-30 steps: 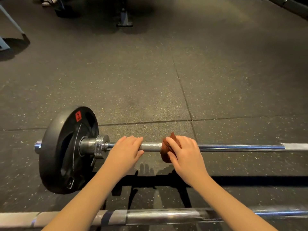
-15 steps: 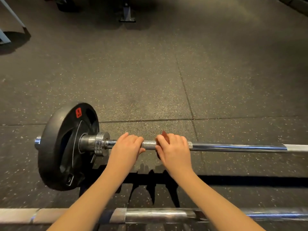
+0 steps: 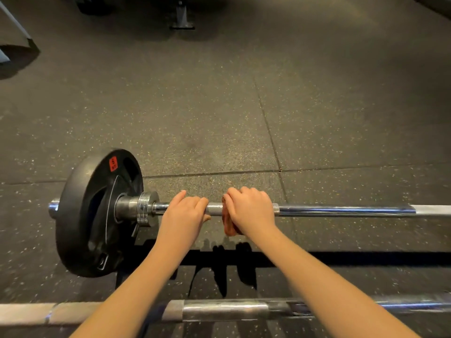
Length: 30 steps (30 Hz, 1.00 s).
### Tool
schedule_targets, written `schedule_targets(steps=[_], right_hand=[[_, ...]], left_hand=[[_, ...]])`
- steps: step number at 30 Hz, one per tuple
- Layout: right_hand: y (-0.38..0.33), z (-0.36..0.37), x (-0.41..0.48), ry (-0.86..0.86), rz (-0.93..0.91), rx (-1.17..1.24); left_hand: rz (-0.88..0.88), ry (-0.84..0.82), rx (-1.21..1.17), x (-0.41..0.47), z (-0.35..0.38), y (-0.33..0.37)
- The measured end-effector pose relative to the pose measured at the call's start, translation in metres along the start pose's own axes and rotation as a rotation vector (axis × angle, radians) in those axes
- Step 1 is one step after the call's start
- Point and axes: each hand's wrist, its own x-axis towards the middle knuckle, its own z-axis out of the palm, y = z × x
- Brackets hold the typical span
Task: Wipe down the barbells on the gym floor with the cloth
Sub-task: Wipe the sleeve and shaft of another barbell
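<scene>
The bar [image 3: 341, 211] lies on the floor [image 3: 219, 113], with a black plate [image 3: 97, 215] on its left end. The left grip [image 3: 185, 213] curls over the bare shaft just right of the collar [image 3: 146, 208]. Just beside it, the right grip [image 3: 251, 211] is closed round the rust-coloured cloth [image 3: 229, 225], which wraps the bar and hangs below it. A second bar [image 3: 219, 309] lies nearer, under both forearms.

Dim, warm lighting; hard shadows fall toward the lower frame on the floor [image 3: 219, 106]; wide-angle bowing and blur at edges.
</scene>
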Motion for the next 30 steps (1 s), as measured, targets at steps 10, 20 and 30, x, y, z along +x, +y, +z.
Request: schedule_targets(steps=[10, 20, 30], right_hand=[[-0.001, 0.002, -0.024, 0.054, -0.102, 0.056], [0.006, -0.008, -0.001, -0.086, 0.098, 0.234], [-0.017, 0.003, -0.008, 0.078, 0.149, 0.207]], left_hand=[[0.017, 0.051, 0.008, 0.0, 0.001, -0.005], [0.002, 0.082, -0.001, -0.001, 0.003, -0.003], [-0.011, 0.076, 0.003, -0.004, 0.005, -0.002]])
